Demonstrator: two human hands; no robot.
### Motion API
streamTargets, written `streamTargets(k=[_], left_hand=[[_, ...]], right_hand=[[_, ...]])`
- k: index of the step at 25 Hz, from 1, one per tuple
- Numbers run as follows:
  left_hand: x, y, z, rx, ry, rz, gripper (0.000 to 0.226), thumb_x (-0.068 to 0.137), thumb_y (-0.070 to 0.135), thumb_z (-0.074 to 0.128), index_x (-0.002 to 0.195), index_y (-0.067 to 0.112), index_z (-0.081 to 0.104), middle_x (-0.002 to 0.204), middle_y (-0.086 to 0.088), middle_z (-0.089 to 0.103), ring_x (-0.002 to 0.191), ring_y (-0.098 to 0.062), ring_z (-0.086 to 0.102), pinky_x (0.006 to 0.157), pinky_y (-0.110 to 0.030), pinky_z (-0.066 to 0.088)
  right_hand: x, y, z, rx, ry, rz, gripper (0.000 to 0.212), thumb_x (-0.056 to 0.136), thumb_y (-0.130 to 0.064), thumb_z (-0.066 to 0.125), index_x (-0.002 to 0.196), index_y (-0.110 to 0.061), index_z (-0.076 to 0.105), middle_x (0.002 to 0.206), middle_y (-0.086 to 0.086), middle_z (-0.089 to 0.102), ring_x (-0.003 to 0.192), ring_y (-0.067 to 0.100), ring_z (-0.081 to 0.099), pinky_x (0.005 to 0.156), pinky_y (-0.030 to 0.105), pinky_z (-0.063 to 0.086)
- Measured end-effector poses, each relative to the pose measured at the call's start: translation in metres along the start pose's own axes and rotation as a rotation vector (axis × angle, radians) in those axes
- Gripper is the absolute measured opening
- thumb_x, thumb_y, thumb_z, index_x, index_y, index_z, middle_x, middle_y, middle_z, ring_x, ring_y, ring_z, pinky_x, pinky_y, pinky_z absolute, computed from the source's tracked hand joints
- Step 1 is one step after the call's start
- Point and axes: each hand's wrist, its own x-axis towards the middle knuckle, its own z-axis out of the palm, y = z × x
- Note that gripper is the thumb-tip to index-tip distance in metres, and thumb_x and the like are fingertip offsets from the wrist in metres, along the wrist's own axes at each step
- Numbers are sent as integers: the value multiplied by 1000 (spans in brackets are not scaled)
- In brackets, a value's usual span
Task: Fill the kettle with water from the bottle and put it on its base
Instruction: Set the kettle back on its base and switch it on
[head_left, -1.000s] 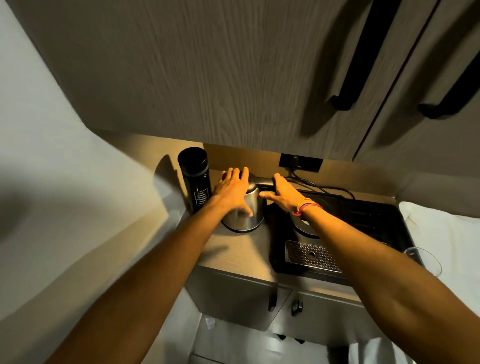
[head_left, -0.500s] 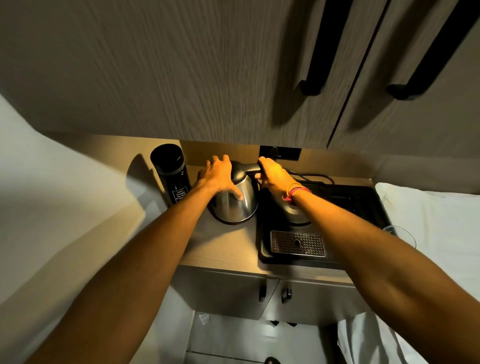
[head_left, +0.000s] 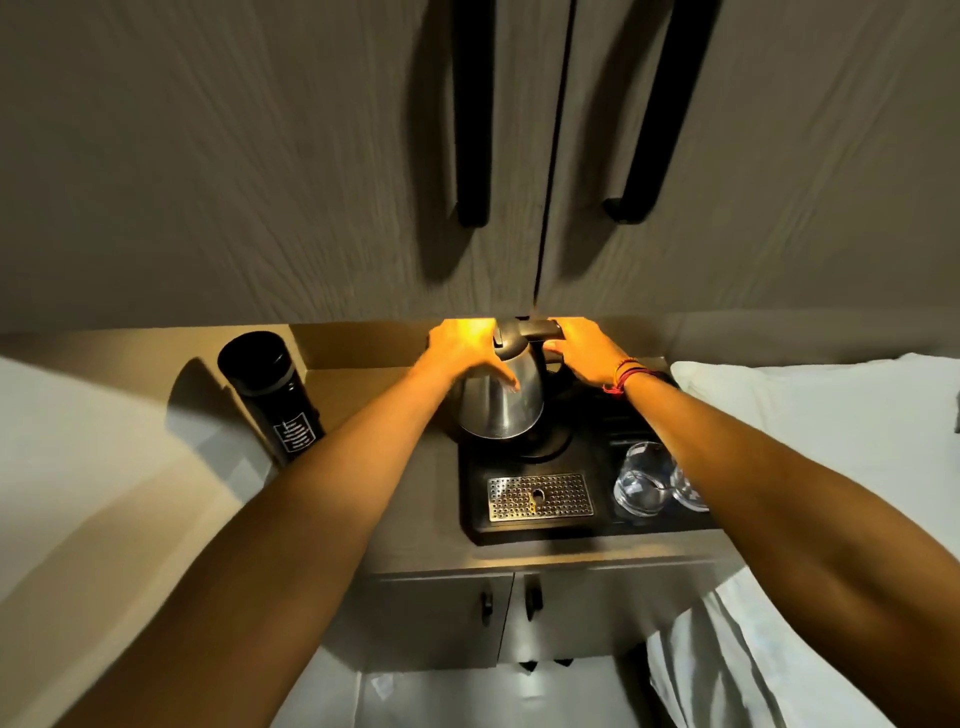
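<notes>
Kettle (head_left: 501, 402) stands upright on its round black base (head_left: 540, 447), at the rear of the dark tray (head_left: 602, 525) on the worktop (head_left: 410, 551). Left hand (head_left: 460, 353) lies spread against the steel body; right hand (head_left: 584, 351) is closed around the black handle. Bottle (head_left: 270, 395) stands capped, well apart to the left.

A steel kettle (head_left: 501, 402) with a polished, rounded body and a black handle at the top is seen upright on its round black base (head_left: 540, 447), which is set at the back of a black tray. The lid area is hidden, so whether it is shut cannot be told. A tall black cylindrical bottle (head_left: 270, 395), capped and marked with a white label low on its side, is stood upright on the counter, well apart to the left of the kettle.
</notes>
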Motion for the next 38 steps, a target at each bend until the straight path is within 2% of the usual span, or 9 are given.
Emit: streamTargets(k=[3, 4, 9, 12, 18, 26, 32, 35, 38], left_hand=[[8, 24, 13, 0, 14, 47, 81, 54, 64, 89, 110, 13, 61, 114, -9, 68, 111, -33, 63, 88, -42, 55], [10, 29, 16, 3, 19, 63, 84, 53, 64, 90, 113, 13, 60, 116, -9, 67, 113, -33, 62, 90, -44, 55], [19, 45, 22, 76, -1, 93, 93, 56, 66, 87, 125, 13, 55, 125, -11, 65, 119, -35, 61, 96, -48, 55], [20, 48, 31, 112, 22, 79, 104, 54, 70, 86, 129, 7, 53, 130, -16, 61, 123, -37, 57, 98, -50, 54], [28, 40, 31, 77, -25, 96, 104, 52, 65, 90, 130, 7, 52, 129, -14, 62, 120, -36, 59, 97, -48, 54], [37, 33, 34, 97, -46, 142, 130, 48, 62, 93, 151, 12, 33, 143, -15, 49, 130, -39, 49, 103, -52, 46], [34, 35, 41, 143, -27, 92, 138, 50, 66, 89, 158, 17, 19, 146, -14, 45, 132, -39, 48, 103, -56, 48], [32, 37, 43, 188, -15, 80, 137, 50, 72, 85, 158, 17, 20, 145, -14, 47, 131, -39, 50, 105, -56, 44], [32, 42, 42, 261, -22, 68, 136, 53, 77, 80, 158, 16, 19, 148, -14, 47, 136, -39, 47, 113, -60, 35]], right_hand=[[-9, 28, -9, -33, 11, 63, 29, 93, -16, 57, 120, -7, 53, 112, 20, 60, 72, 18, 53, 64, 26, 43], [-10, 35, -10, -43, 22, 71, 30, 93, -15, 57, 121, -5, 51, 113, 21, 58, 71, 18, 52, 63, 27, 43], [-12, 52, -20, -79, -7, 62, 27, 94, -17, 56, 118, -6, 50, 116, 20, 57, 94, 29, 57, 82, 42, 48], [-10, 57, -22, -129, -76, 48, 26, 94, -18, 55, 116, -6, 49, 115, 20, 57, 90, 25, 53, 79, 39, 45], [-11, 53, -25, -123, -114, 30, 26, 94, -23, 53, 114, -7, 47, 110, 16, 58, 87, 23, 52, 73, 34, 39], [-29, 58, -27, -154, -103, 20, 34, 94, -34, 54, 114, -8, 47, 111, 17, 62, 86, 27, 55, 72, 34, 40], [-37, 69, -17, -578, 135, -111, 38, 90, -40, 56, 112, -9, 53, 111, 13, 64, 97, 35, 66, 68, 37, 49], [-30, 69, -12, -786, 123, -130, 53, 92, -36, 52, 130, 1, 45, 136, 23, 54, 100, 35, 67, 68, 41, 56], [-27, 71, -4, -874, 109, -122, 60, 95, -32, 47, 140, 6, 34, 146, 26, 43, 107, 35, 65, 74, 43, 57]])
